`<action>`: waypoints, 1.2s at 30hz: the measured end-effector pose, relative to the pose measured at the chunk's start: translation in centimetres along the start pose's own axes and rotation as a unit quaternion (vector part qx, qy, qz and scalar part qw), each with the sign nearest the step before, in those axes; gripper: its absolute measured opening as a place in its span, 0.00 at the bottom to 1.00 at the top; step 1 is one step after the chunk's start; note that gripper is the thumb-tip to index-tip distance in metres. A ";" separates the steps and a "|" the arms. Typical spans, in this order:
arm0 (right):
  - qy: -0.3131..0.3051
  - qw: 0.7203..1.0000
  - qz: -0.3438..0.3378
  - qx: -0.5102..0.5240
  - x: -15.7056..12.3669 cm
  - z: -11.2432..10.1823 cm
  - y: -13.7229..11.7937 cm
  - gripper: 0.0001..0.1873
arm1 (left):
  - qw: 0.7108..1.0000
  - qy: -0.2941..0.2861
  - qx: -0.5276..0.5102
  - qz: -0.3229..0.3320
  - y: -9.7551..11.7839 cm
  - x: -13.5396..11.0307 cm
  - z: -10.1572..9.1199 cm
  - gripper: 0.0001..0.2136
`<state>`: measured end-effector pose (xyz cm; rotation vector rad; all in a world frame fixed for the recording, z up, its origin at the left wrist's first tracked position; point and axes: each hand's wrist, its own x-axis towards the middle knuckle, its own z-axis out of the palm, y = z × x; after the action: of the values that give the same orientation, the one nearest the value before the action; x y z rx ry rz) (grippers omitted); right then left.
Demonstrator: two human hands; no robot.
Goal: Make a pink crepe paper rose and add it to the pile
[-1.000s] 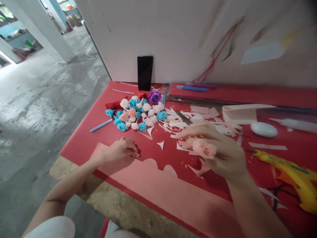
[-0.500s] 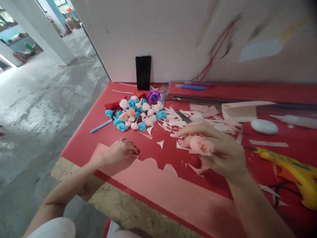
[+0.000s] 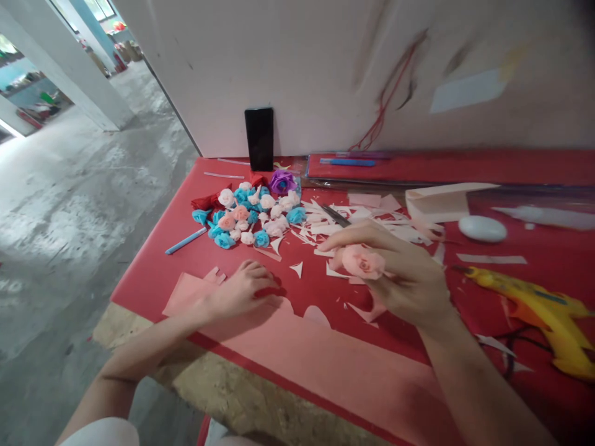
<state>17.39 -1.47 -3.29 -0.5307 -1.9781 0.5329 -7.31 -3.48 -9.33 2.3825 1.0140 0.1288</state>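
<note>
The left hand (image 3: 242,294) and the right hand (image 3: 404,279) are bare, and both forearms run uncovered from wrist to elbow. At the bottom edge, by the left elbow, shows rounded plain white fabric (image 3: 100,432), with a second white patch (image 3: 223,438) beside it; sleeve or trouser leg, the cropped view cannot settle

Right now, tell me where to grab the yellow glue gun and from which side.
Take the yellow glue gun by its handle end at the right, coming down from above. It lies flat on the red table with its dark nozzle pointing left, toward the right hand, so stay off that tip.
</note>
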 end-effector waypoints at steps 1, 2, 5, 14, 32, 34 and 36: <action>0.001 1.000 -0.001 -0.005 0.0 0.0 0.0 0.13 | 1.000 -0.004 -0.001 0.018 0.8 0.8 0.7 0.10; 0.002 1.000 0.002 -0.012 0.0 0.0 0.0 0.14 | 0.999 -0.010 -0.001 0.036 1.5 1.5 1.4 0.10; 0.008 0.999 0.017 -0.039 0.1 0.1 -0.2 0.12 | 0.998 0.001 0.001 0.058 3.0 3.4 3.3 0.11; 0.028 0.999 0.010 -0.037 0.0 -0.3 -0.1 0.12 | 0.993 0.020 -0.031 0.109 2.1 4.5 4.5 0.02; 0.053 0.998 -0.014 -0.043 0.1 0.0 0.3 0.12 | 0.966 0.164 0.023 0.198 1.8 3.5 5.4 0.05; 0.053 0.998 -0.010 -0.044 0.1 0.0 0.4 0.12 | 0.967 0.161 0.016 0.199 1.8 3.5 5.4 0.04; 0.055 0.998 -0.011 -0.043 0.2 0.0 0.4 0.11 | 0.969 0.156 0.004 0.191 1.9 3.6 5.4 0.05</action>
<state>17.37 -1.06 -3.42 -0.5792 -1.9065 0.3996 -2.02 -4.47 -13.37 2.5911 0.6692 0.6599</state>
